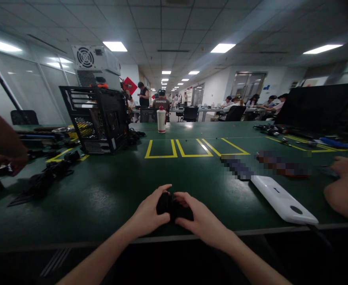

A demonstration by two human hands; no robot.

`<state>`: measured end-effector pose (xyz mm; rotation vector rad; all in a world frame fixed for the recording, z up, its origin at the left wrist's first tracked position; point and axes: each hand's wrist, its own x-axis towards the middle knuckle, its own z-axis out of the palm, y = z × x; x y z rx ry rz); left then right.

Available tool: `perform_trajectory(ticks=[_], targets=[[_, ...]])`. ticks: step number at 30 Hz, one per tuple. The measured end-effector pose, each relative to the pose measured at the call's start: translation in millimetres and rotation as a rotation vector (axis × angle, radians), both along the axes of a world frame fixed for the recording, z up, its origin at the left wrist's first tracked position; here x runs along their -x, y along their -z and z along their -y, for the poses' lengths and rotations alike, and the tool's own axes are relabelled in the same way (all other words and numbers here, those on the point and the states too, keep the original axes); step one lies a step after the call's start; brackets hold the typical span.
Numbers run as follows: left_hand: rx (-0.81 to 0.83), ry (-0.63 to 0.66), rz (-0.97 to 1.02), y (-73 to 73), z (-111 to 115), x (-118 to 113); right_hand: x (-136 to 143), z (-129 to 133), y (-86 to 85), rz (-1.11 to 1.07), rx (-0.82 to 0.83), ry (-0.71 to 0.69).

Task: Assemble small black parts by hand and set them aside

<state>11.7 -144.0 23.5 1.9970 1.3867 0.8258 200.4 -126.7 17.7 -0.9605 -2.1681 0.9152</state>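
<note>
A compact black object (pixel 170 202) sits between my two hands near the front edge of the green table (pixel 103 213). It is too dark to tell its exact kind, and its underside is hidden. My left hand (pixel 150 211) grips its left end, thumb in front and fingers behind. On the other end my right hand (pixel 199 215) is curled the same way, with the thumb low and the fingers over the top. Both hands are close together, just above or on the tabletop.
A white device (pixel 283 200) lies at right, near another person's hand (pixel 346 186). At left, another person's hand (pixel 9 163) is by black cables (pixel 48 174). An open computer case (pixel 98 122), a bottle (pixel 161 120) and yellow tape outlines (pixel 162 156) are farther back.
</note>
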Motion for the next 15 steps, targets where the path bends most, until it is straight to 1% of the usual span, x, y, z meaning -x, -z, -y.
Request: perform_trajectory(ticks=[3, 5, 7, 11, 13, 15], targets=[[-0.023, 0.047, -0.016, -4.0, 25.2, -2.3, 2.5, 21.5, 5.6, -0.177, 0.127, 0.077], [-0.014, 0.088, -0.029, -6.6, 33.8, -4.3, 8.7, 27.8, 8.1, -0.29, 0.212, 0.109], [0.001, 0.095, -0.041, -8.0, 37.6, -6.9, 17.1, 31.4, 8.8, -0.357, 0.256, 0.116], [-0.011, 0.029, -0.085, -5.6, 39.9, -8.3, 27.1, 38.3, 7.9, -0.355, 0.217, 0.121], [-0.037, -0.017, -0.129, -1.7, 42.0, -1.2, 20.7, 40.2, 8.8, -0.319, 0.167, 0.125], [-0.083, -0.109, -0.188, 4.2, 46.1, 15.5, 4.8, 38.7, 11.4, -0.265, 0.087, 0.188]])
